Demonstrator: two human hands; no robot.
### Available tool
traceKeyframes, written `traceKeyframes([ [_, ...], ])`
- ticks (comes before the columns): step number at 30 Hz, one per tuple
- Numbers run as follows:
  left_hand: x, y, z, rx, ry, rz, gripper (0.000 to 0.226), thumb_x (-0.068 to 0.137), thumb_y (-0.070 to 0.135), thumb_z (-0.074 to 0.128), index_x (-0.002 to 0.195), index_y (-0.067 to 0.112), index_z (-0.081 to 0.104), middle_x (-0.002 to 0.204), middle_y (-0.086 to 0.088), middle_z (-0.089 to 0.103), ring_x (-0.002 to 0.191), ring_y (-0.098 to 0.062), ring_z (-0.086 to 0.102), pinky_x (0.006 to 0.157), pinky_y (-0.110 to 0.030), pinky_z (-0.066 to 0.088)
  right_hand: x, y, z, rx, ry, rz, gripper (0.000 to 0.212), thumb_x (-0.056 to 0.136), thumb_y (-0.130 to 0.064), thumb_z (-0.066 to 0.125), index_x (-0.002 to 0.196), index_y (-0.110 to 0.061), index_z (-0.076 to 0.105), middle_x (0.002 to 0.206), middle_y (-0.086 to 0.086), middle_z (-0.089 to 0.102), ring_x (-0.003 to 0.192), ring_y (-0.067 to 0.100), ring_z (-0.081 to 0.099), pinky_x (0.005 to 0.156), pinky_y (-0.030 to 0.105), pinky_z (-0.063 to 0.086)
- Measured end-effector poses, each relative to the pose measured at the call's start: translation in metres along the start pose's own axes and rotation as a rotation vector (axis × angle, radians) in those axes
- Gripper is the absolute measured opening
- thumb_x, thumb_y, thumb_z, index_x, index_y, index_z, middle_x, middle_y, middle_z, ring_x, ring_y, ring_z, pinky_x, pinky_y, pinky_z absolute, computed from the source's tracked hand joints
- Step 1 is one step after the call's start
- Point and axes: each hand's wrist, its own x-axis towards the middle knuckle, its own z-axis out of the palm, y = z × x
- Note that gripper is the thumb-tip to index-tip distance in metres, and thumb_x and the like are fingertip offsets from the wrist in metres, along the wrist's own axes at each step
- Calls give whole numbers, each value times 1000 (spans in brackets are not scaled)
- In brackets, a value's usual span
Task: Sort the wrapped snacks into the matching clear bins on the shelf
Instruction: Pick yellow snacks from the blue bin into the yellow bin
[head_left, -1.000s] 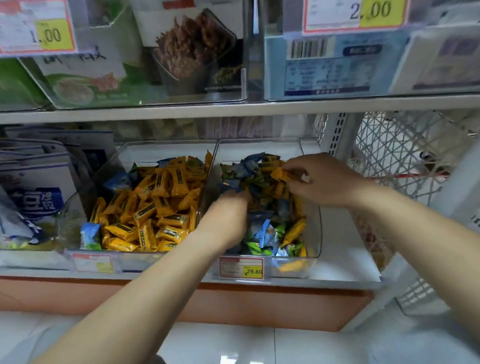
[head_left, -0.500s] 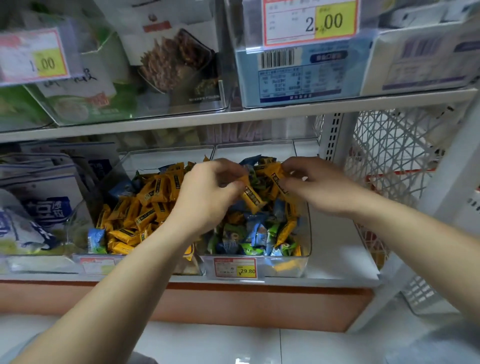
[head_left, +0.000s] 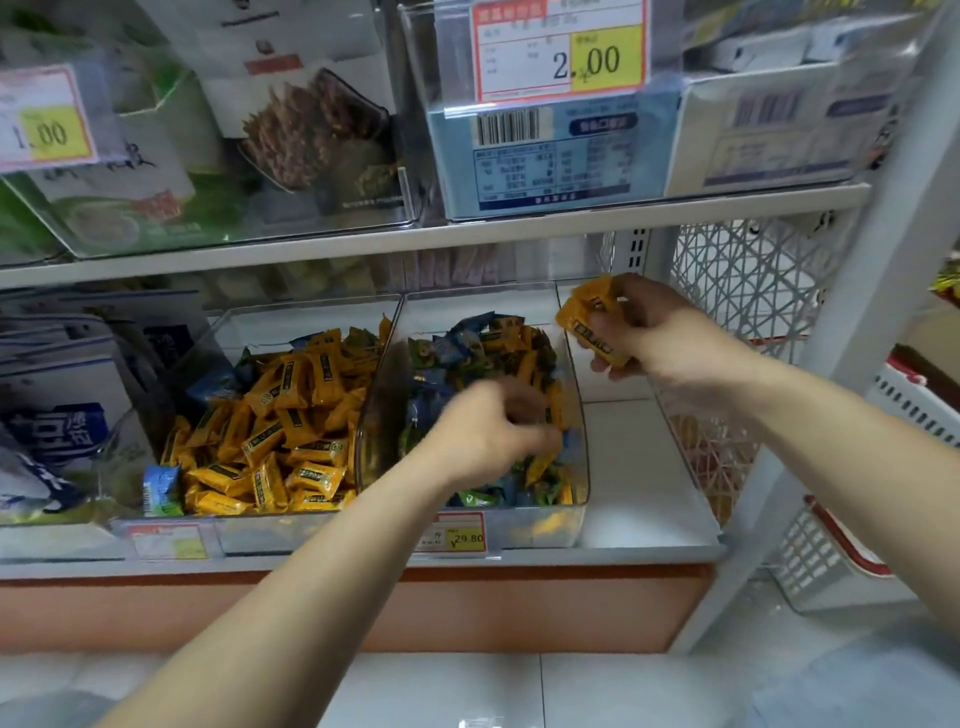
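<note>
Orange snacks (head_left: 592, 327) sit pinched in the right hand (head_left: 662, 332); the left hand (head_left: 485, 431) is blurred, grip unclear.

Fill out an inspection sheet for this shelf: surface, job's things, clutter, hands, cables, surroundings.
Surface: white lower shelf, bare to the right of the bins.
Job's things: left bin holds mostly orange-wrapped pieces plus a blue stray; right bin holds blue, green and orange mixed.
Clutter: white and blue packets left of the bins.
Hands: right hand grips orange snacks beside the right bin; left hand blurred, fingers curled in the right bin, grasp unclear.
Cables: nothing seen.
Surroundings: upper shelf with stocked clear bins and a price tag; white mesh basket at right.
</note>
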Motion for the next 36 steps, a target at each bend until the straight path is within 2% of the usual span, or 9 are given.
traceKeyframes([
  [3, 7, 1, 16, 273, -125, 42, 59, 78, 38, 79, 131, 23, 58, 120, 3, 63, 107, -15, 60, 89, -33, 53, 0, 8, -6, 59, 28, 57, 25, 100, -17, 55, 125, -17, 53, 108, 4, 64, 76, 19, 70, 73, 36, 60],
  [7, 21, 2, 12, 153, 21, -28, 25, 87, 22, 68, 111, 17, 66, 97, -2, 65, 88, -20, 62, 61, -20, 46, 0, 15, -7, -50, 59, 77, 25, 100, -21, 58, 124, -17, 55, 104, 4, 66, 73, 14, 70, 69, 32, 58],
  [9, 29, 5, 12, 107, 91, -69, 4, 93, 17, 59, 95, 17, 63, 80, -1, 62, 76, -24, 62, 52, -23, 43, 1, 17, -8, -61, 70, 80, 24, 99, -21, 58, 123, -16, 56, 103, 5, 67, 71, 13, 71, 68, 32, 57],
  [14, 48, 15, 25, 97, -27, -109, 49, 95, 20, 57, 142, 21, 43, 116, -5, 61, 100, -27, 61, 69, -28, 47, 9, 21, -7, -58, 62, 128, 27, 98, -22, 60, 123, -17, 56, 106, 4, 67, 75, 17, 73, 66, 32, 58],
  [20, 45, -1, 30, -25, -82, -23, 56, 83, 16, 76, 132, 24, 52, 117, 3, 59, 106, -18, 58, 89, -30, 51, 13, 24, 2, -33, 29, 181, 24, 96, -27, 63, 118, -19, 58, 106, 2, 68, 77, 19, 74, 62, 25, 54],
  [24, 37, -3, 25, -94, 12, 49, 38, 83, 19, 77, 116, 23, 60, 99, 7, 61, 93, -16, 60, 79, -27, 53, 12, 17, 7, -68, 30, 159, 24, 95, -28, 65, 117, -20, 58, 104, 1, 69, 77, 20, 73, 67, 31, 58],
  [27, 23, 4, 2, -161, 143, 81, 30, 80, 16, 79, 106, 23, 64, 96, 1, 69, 90, -19, 66, 82, -36, 56, 10, 6, 15, -195, 88, 44, 23, 93, -30, 66, 112, -19, 60, 91, 0, 70, 69, 15, 71, 64, 36, 58],
  [30, -4, 5, -37, -59, 258, 151, 35, 76, 28, 83, 105, 29, 63, 90, 11, 69, 82, -3, 65, 73, -20, 53, 8, -11, 33, -246, 101, -85, 21, 89, -36, 69, 104, -23, 63, 85, -5, 70, 71, 10, 69, 67, 32, 55],
  [36, -69, -49, -118, 83, 384, 104, 37, 76, 37, 82, 103, 43, 59, 88, 20, 67, 78, 3, 63, 66, -12, 45, 11, -35, 118, -68, -151, -113, 28, 91, -34, 68, 115, -27, 56, 93, -5, 70, 69, 10, 72, 58, 25, 55],
])
